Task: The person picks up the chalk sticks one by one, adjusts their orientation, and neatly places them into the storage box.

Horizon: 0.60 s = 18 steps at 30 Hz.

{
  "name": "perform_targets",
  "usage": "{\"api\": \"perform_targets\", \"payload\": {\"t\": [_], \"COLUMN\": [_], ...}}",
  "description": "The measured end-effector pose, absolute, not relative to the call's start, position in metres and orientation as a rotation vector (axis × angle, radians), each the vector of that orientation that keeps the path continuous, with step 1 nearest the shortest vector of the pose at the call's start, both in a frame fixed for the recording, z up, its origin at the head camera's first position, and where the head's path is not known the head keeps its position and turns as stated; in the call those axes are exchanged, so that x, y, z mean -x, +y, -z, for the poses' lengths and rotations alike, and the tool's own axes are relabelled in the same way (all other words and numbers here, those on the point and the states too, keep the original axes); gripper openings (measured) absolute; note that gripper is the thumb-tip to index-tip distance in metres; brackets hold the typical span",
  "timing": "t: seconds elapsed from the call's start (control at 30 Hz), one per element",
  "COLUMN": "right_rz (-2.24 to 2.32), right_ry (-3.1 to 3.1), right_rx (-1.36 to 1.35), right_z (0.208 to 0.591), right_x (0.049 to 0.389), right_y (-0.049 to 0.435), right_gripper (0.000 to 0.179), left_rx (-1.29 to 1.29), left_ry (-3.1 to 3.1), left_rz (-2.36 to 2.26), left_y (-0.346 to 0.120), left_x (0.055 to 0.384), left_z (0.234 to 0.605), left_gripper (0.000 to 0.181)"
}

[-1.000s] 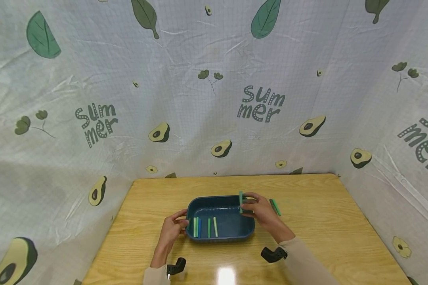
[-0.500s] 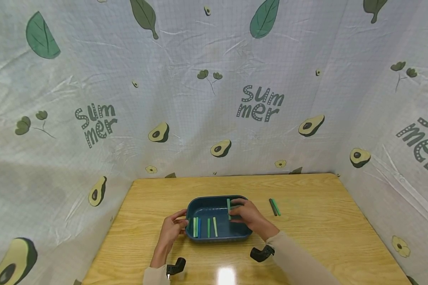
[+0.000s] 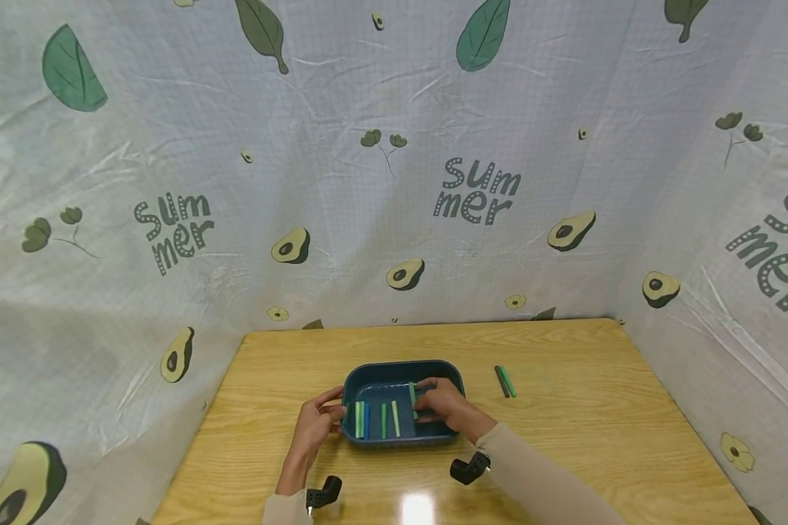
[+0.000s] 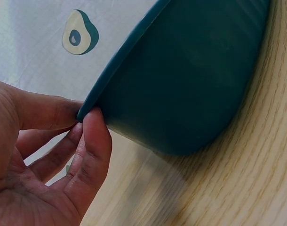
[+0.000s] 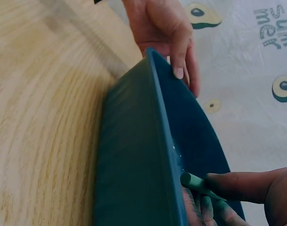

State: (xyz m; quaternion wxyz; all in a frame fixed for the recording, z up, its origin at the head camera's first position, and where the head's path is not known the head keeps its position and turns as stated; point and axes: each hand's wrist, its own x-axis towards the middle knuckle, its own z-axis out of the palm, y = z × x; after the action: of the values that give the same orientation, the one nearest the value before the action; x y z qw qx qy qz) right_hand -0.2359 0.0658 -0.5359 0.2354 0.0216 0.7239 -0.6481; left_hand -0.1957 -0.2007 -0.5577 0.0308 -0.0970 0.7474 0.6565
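A dark blue-green plastic tub (image 3: 403, 442) stands on the table. My left hand (image 3: 314, 423) pinches its left rim between thumb and fingers, which the left wrist view shows up close on the rim (image 4: 120, 59). Inside the tub, my right hand (image 3: 448, 403) holds a green chalk stick (image 5: 194, 181) between thumb and fingers, low over the floor. Whether the chalk touches the floor I cannot tell. Left of it lie a pale yellow-green chalk (image 3: 396, 418), a green chalk (image 3: 384, 421), a blue chalk (image 3: 367, 421) and light green chalk (image 3: 359, 419), roughly side by side.
On the wooden table (image 3: 565, 437), right of the tub, a dark chalk (image 3: 502, 381) and a bright green chalk (image 3: 508, 381) lie together. A white printed sheet (image 3: 348, 292) hangs behind the table and along its sides.
My right hand has carried the green chalk from above the tub's right rim leftward and down into the tub. The left hand keeps its grip on the rim.
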Motion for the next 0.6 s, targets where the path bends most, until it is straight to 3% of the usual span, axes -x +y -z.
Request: {"api": "perform_targets", "payload": {"t": [0.37,0.6], "right_rz": [1.740,1.693], "right_ry": [2.002,2.033], "right_rx": [-0.058,-0.080], "right_z": [0.548,0.553], "right_x": [0.238,0.237], "right_y": [0.058,0.054], "right_gripper": [0.053,0.050], "left_rx": [0.303,0.272], "left_ry": [2.312,2.316], "left_rz": [-1.990,-2.002], "left_y": [-0.201,-0.195], "left_x": [0.196,0.185], "left_z": [0.558,0.534], "left_gripper": [0.046,0.046]}}
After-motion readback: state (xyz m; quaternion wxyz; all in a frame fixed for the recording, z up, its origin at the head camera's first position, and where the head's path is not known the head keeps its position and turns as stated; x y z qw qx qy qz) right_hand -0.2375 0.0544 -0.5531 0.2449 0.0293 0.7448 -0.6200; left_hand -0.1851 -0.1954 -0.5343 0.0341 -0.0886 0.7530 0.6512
